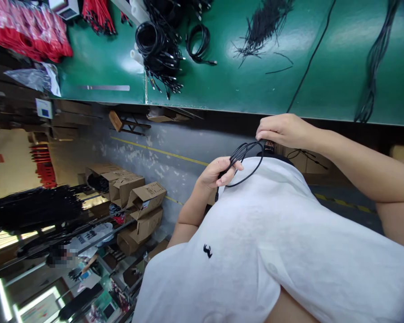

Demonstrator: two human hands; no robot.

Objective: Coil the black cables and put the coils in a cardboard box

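My left hand (218, 174) is closed around a small coil of thin black cable (252, 172), held just above my white shirt (272, 233). My right hand (283, 130) hovers above and to the right of it, fingers pinched together on the top of the same cable loop near its end. Both hands are in the air below the near edge of the green worktable (242, 89).
On the green table lie bundles of black cables (160, 49), loose black wires (262, 27), long black leads (373, 58) and red cable bundles (27, 27). Cardboard boxes (134, 202) stand on the grey floor at left. Another person (84, 249) is by the racks at lower left.
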